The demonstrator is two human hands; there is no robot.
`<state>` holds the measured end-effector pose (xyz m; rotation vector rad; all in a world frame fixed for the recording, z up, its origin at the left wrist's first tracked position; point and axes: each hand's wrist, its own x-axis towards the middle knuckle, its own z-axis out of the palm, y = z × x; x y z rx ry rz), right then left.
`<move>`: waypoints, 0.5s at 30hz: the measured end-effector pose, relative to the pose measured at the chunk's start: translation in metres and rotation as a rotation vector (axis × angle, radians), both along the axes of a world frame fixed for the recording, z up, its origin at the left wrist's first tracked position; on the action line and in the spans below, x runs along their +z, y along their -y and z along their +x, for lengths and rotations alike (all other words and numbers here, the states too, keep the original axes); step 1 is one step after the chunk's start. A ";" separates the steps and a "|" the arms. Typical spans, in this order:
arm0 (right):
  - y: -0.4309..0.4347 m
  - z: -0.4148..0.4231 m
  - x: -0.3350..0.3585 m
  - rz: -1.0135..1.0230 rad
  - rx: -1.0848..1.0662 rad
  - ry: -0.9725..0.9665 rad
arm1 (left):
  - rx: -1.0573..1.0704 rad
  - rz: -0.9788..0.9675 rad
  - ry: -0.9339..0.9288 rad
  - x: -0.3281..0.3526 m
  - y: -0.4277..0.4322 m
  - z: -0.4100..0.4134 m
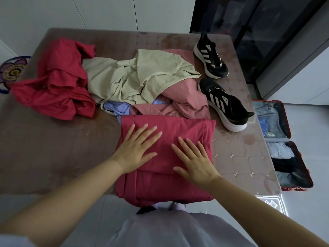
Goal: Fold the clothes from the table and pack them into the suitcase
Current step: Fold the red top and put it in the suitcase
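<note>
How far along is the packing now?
Done: some packed clothes already lie in the open suitcase. In hand: the left hand and right hand press flat on a folded red garment. Left: the crumpled pile of clothes behind it.

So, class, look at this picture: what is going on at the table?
A person presses the left hand and right hand flat on a folded red garment at the near edge of the table. Behind it a crumpled red garment, a beige garment and a pink garment lie unfolded. The open suitcase on the floor already holds some clothes.
</note>
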<state>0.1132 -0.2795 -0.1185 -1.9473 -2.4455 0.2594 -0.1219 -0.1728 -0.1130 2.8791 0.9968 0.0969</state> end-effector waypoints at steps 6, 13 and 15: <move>0.002 0.007 -0.024 -0.129 -0.011 0.113 | 0.039 -0.009 -0.175 -0.046 0.006 -0.006; -0.045 0.023 0.007 -0.005 -0.058 -0.048 | 0.060 0.016 0.017 -0.011 -0.038 0.002; -0.069 0.031 0.017 -0.009 -0.107 -0.079 | 0.135 -0.042 0.110 0.004 -0.057 0.010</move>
